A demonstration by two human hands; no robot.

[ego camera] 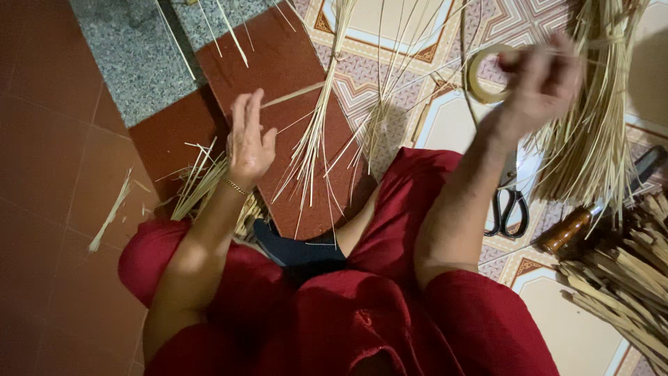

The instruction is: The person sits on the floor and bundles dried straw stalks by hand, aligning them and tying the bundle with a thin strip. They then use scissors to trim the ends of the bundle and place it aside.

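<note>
Your left hand point(248, 143) is raised over the dark red floor tile point(278, 63), fingers stretched up and loosely parted; one thin pale straw strip point(296, 94) runs from the fingertips off to the right, though you cannot tell whether it is pinched or only touching. One thin gold bracelet point(236, 186) sits on that wrist.

Your right hand point(539, 80) is blurred. Its fingers are curled and closed on one ring-shaped roll of yellowish tape point(483, 75), held up above the patterned floor mat point(390, 63).

Just beside that hand, to the right, hangs one large sheaf of long pale straw point(591, 132). Two smaller tied straw bundles point(316, 132) fan out on the red tile and mat between your hands. One loose clump of short straw cuttings point(202, 181) lies under your left wrist.

One pair of black-handled scissors point(509, 205) rests on the mat near your right forearm. One tool with a brown wooden handle point(567, 233) lies beside it, next to one heap of darker flat strips point(626, 285) at the right edge.

Red cloth point(362, 320) covers your lap; one dark blue sock point(296, 251) shows between the knees.
</note>
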